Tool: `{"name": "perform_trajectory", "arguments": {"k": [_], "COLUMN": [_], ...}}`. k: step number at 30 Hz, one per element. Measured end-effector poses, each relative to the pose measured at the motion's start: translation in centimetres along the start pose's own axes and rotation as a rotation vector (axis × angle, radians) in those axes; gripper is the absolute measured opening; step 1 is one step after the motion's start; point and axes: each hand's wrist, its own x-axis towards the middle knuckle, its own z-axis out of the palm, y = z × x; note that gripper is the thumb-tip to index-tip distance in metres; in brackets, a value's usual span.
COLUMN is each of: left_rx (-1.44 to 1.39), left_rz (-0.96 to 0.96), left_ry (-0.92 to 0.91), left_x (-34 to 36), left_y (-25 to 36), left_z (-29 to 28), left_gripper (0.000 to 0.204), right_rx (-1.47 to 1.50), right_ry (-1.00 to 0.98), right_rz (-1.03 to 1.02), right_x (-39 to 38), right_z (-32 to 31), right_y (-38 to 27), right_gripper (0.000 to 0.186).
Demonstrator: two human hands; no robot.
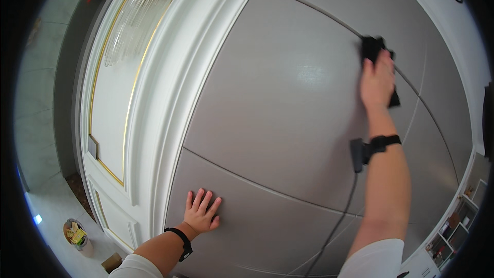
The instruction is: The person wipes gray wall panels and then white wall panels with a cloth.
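- Upper right of the frame, the right hand (377,80) presses a black cloth (371,47) flat against a grey panelled door (288,87), fingers closed over the fabric along a thin diagonal groove.
- Lower centre, the left hand (202,212) lies open with fingers spread wide, holding nothing, palm braced on the lower panel.
- A risk, as I judge it: the cable (337,226) hanging from the black wrist device (368,150) could drag across the door or snag as the arm reaches.
- The glossy panel could let the bracing palm slip.
- White moulded trim (175,98) frames the door; at upper left hangs a glass wall lamp (136,13), and pale floor tiles show at lower left.
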Motion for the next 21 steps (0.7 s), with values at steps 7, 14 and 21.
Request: {"name": "perform_trajectory", "arguments": {"k": [7,14,21], "left_rx": [0.034,-0.009,-0.029], "left_rz": [-0.009,0.033,0.001], "left_ry": [-0.007,-0.067,0.004], "left_x": [-0.4,0.6,0.2], "left_y": [-0.2,0.0,-0.1], "left_z": [-1.1,-1.2,-0.7], "left_gripper": [0.068,0.069,0.068], "right_rx": [-0.096,-0.184,-0.095], "right_ry": [-0.025,-0.152,-0.118], "right_rz": [0.298,0.486,0.184], "right_x": [-5.5,-1.6,3.8], "right_z": [-0.4,1.4,3.0], "right_y": [20.0,15.7,-2.9], "right_gripper": [0.066,0.071,0.071]}}
